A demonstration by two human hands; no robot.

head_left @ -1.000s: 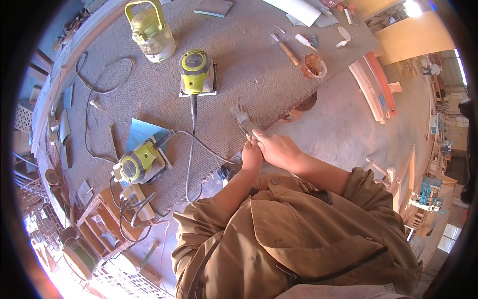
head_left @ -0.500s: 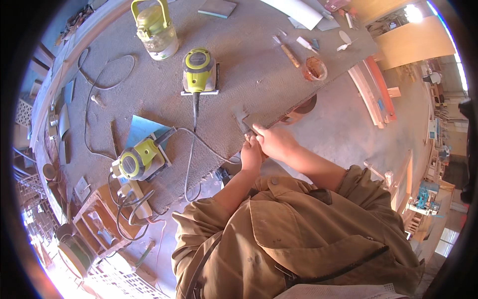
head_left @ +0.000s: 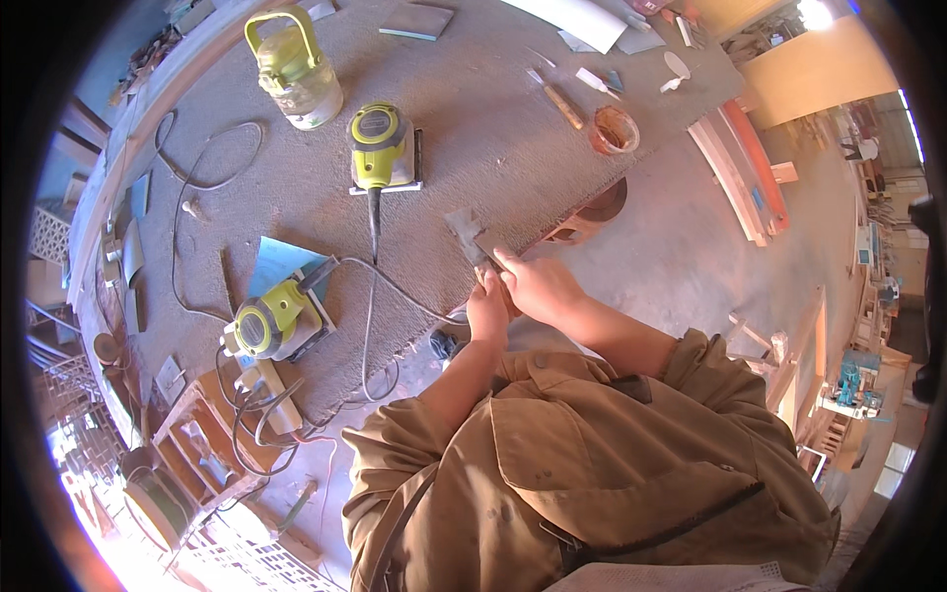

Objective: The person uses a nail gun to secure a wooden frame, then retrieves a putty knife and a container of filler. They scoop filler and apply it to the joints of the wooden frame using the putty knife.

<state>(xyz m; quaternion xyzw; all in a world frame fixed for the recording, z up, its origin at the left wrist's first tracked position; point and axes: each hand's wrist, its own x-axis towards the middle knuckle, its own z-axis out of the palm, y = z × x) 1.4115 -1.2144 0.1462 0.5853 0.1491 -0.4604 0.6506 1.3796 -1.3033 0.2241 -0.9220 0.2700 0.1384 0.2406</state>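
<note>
At the table's near edge, my left hand (head_left: pixel 487 310) is closed round the lower end of a scraper (head_left: pixel 464 226) with a flat grey blade. The blade points away from me over the dusty tabletop. Just to the right, my right hand (head_left: pixel 541 286) is closed too, its thumb lying along a second flat grey piece that crosses the first; whether this is another scraper I cannot tell. The grips are largely covered by my fingers. Farther off to the right stands a small bowl (head_left: pixel 614 131) of reddish-brown paste, beside a wooden-handled tool (head_left: pixel 562 106).
A green sander (head_left: pixel 379 140) stands ahead, and a second sander (head_left: pixel 271 321) lies left near blue sandpaper (head_left: pixel 281 262). Their cords (head_left: pixel 370 326) loop over the table. A lidded jug (head_left: pixel 296 74) is far left. Curved wooden parts (head_left: pixel 732 178) lie beyond the right edge.
My hands have shifted slightly, and more of the grey blade shows over the tabletop. The whole view has moved a little.
</note>
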